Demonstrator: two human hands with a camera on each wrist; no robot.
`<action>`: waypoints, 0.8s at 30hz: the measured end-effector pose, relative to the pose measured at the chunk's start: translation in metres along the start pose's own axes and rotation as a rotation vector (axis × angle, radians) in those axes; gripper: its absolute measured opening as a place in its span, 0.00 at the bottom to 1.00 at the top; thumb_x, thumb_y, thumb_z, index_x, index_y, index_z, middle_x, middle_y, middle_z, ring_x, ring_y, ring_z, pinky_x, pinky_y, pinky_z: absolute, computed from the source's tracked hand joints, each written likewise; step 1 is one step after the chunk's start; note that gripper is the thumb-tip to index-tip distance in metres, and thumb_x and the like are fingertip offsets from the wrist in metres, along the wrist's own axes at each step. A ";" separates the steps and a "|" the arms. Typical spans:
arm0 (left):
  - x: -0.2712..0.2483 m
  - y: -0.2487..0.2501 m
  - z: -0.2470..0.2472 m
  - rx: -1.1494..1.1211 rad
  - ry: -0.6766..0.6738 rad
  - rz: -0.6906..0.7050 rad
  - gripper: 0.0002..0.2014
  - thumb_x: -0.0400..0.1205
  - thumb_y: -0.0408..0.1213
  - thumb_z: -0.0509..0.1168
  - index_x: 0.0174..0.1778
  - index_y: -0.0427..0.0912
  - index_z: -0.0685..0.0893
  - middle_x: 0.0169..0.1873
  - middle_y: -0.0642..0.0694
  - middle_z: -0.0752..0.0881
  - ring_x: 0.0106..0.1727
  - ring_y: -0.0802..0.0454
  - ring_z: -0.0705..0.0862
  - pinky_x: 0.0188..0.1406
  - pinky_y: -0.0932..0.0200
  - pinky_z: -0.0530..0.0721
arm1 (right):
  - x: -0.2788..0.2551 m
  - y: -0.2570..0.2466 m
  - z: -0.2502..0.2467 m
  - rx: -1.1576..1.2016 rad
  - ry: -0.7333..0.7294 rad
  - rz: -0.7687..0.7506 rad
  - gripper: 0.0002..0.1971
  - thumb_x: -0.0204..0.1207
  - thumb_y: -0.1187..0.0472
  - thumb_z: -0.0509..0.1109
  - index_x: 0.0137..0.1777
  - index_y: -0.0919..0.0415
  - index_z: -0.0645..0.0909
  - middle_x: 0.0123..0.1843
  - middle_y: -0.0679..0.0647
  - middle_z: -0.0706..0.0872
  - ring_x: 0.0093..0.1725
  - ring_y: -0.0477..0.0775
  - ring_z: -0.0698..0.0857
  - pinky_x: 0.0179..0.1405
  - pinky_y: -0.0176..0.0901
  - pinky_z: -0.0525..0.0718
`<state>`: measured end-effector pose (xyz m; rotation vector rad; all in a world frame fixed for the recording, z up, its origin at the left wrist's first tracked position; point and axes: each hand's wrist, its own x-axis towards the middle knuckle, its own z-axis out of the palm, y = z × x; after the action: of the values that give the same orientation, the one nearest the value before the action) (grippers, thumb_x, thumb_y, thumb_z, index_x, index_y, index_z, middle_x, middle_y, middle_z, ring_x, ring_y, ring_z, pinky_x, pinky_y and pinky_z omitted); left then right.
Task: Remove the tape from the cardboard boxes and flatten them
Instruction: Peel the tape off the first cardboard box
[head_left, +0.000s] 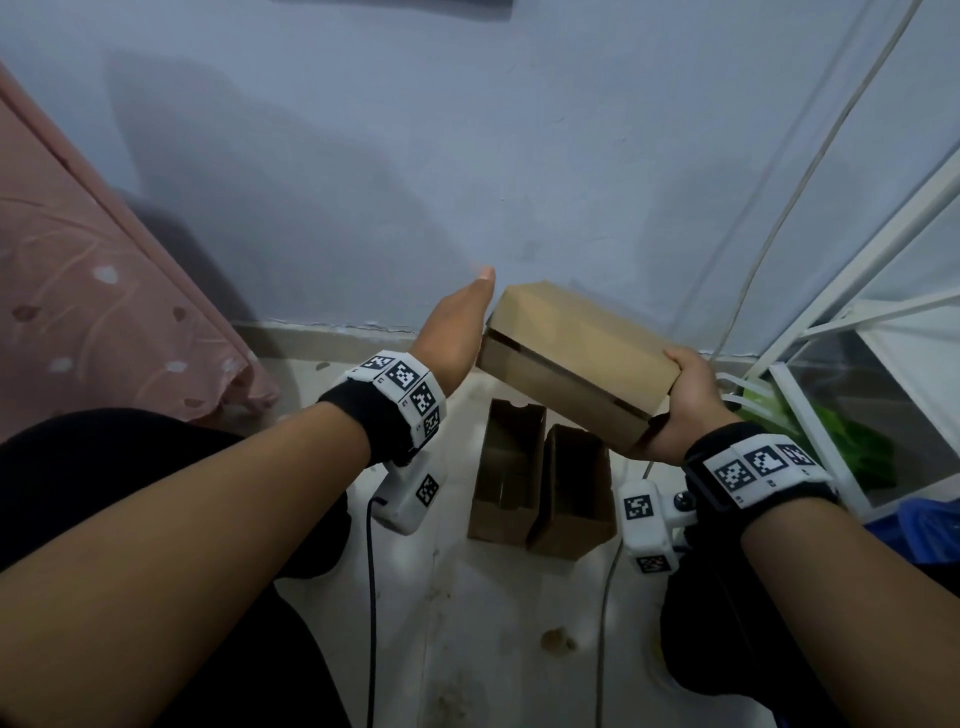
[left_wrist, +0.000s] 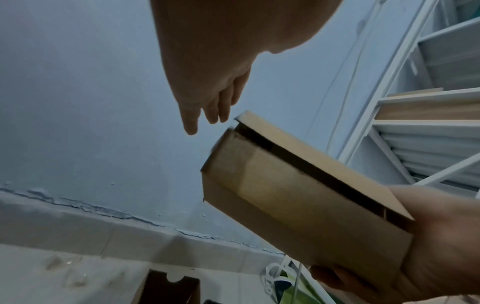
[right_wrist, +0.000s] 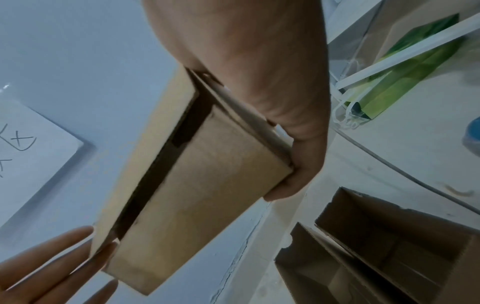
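A long brown cardboard box (head_left: 576, 358) hangs tilted in the air, its flaps parted along a dark seam (left_wrist: 306, 164). My right hand (head_left: 691, 410) grips its near end, thumb on top and fingers underneath (right_wrist: 298, 156). My left hand (head_left: 457, 332) is flat with straight fingers (left_wrist: 205, 107) beside the box's far end; in the right wrist view its fingertips (right_wrist: 78, 253) lie at that end's corner. I see no tape clearly on the box. Two other opened boxes (head_left: 540, 483) stand on the floor below.
A blue-grey wall (head_left: 467, 182) rises just behind the box. A white metal rack (head_left: 841, 322) with a green bag (head_left: 852, 447) stands at the right. Pink patterned fabric (head_left: 88, 291) hangs at the left. Cables (head_left: 608, 597) trail over the pale floor.
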<state>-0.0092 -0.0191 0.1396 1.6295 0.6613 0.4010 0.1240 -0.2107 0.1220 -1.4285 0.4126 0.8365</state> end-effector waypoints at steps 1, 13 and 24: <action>-0.001 -0.001 0.002 -0.004 -0.037 -0.005 0.26 0.92 0.59 0.45 0.72 0.51 0.82 0.72 0.51 0.82 0.73 0.55 0.78 0.73 0.55 0.69 | 0.000 0.000 0.000 0.004 0.014 0.001 0.21 0.75 0.36 0.68 0.55 0.52 0.81 0.65 0.59 0.87 0.62 0.66 0.87 0.67 0.67 0.81; -0.007 -0.009 0.007 0.015 -0.088 -0.052 0.15 0.91 0.62 0.48 0.56 0.61 0.77 0.60 0.64 0.78 0.64 0.61 0.77 0.76 0.54 0.70 | -0.004 -0.001 0.001 -0.089 -0.116 -0.023 0.19 0.72 0.40 0.74 0.56 0.51 0.81 0.61 0.60 0.85 0.64 0.68 0.86 0.61 0.70 0.83; 0.001 -0.014 0.006 -0.029 -0.094 -0.073 0.44 0.76 0.76 0.45 0.79 0.51 0.79 0.76 0.55 0.79 0.77 0.57 0.75 0.84 0.48 0.63 | -0.006 -0.001 0.007 -0.022 -0.059 -0.107 0.14 0.77 0.42 0.71 0.50 0.52 0.81 0.53 0.59 0.84 0.57 0.66 0.86 0.65 0.71 0.83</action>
<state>-0.0079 -0.0224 0.1248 1.5823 0.6395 0.2785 0.1195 -0.2052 0.1281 -1.4298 0.2799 0.7965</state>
